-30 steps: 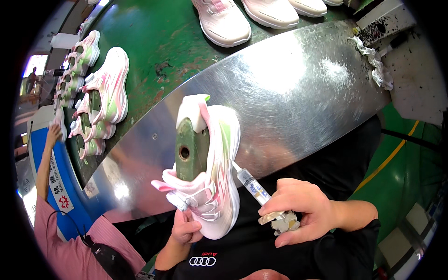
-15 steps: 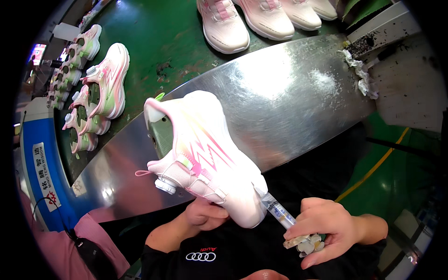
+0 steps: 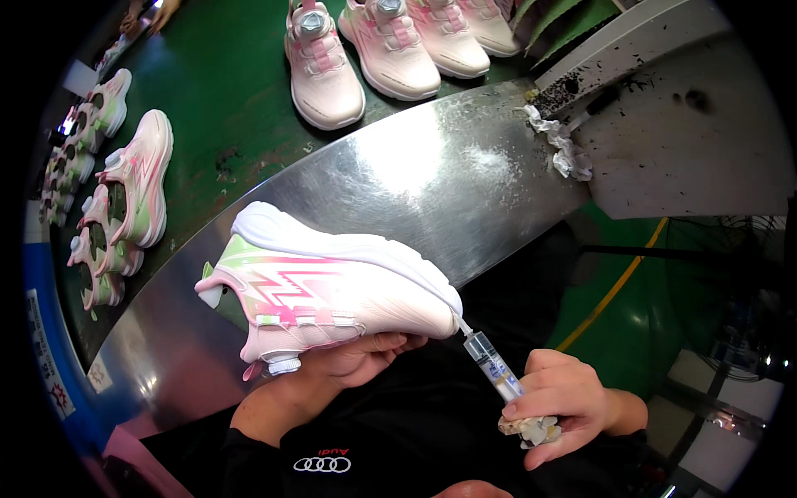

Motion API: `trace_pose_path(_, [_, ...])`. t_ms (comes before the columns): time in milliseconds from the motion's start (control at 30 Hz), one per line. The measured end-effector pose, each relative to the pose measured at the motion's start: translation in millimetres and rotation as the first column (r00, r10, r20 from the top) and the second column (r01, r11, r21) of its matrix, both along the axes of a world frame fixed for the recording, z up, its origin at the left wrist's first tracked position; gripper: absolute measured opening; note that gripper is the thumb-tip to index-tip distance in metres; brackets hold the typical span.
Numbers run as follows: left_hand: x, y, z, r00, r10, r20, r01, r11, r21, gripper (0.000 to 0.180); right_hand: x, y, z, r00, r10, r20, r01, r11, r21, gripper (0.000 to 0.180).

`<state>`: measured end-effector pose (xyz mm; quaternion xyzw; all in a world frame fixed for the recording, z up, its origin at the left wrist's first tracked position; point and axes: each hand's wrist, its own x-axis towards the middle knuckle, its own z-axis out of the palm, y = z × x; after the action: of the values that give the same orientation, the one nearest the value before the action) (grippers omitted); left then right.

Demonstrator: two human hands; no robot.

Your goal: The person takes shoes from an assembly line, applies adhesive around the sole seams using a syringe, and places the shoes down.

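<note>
A pink and white sneaker (image 3: 332,282) with a dial closure lies tilted on its side in my left hand (image 3: 365,357), its white sole turned up and away from me. My left fingers wrap round the laced upper from below, and part of them is hidden under the shoe. In my right hand (image 3: 564,402) is a clear syringe (image 3: 496,369), its nozzle at the toe, by the seam between sole and upper. A crumpled, crusty whitish wad (image 3: 531,429) sits at the plunger end, between my right fingers and thumb.
A shiny metal ledge (image 3: 324,187) runs along the green work surface (image 3: 232,108). Several matching sneakers (image 3: 390,58) stand at the back, more (image 3: 137,178) at the left. Crumpled white tissue (image 3: 560,145) lies by a dirty pale panel (image 3: 689,133) at right. Another person's hand (image 3: 163,15) shows far left.
My left hand has rolled the sneaker so its sole faces up and away. The syringe nozzle stays at the toe. The whole view has shifted, moving the surroundings leftward.
</note>
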<state>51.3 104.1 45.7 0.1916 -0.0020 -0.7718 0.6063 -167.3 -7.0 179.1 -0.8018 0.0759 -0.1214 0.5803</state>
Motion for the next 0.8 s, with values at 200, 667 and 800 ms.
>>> trace_pose_path(200, [-2, -12, 0, 0.997, 0.054, -0.059, -0.056, 0.998, -0.032, 0.066, -1, 4, -7, 0.996, -0.072, 0.047, 0.076, 0.994, -0.083, 0.047])
trace_pose_path(667, [0, -11, 0, 0.986, 0.049, -0.161, -0.051, 0.999, -0.007, 0.051, 14, 23, -20, 0.990, -0.096, 0.106, 0.140, 0.811, -0.568, 0.036])
trace_pose_path(800, [1, -11, 5, 0.985, 0.035, -0.168, -0.038, 0.999, -0.011, 0.051, 17, 28, -26, 0.989, -0.096, 0.108, 0.144, 0.743, -0.654, 0.032])
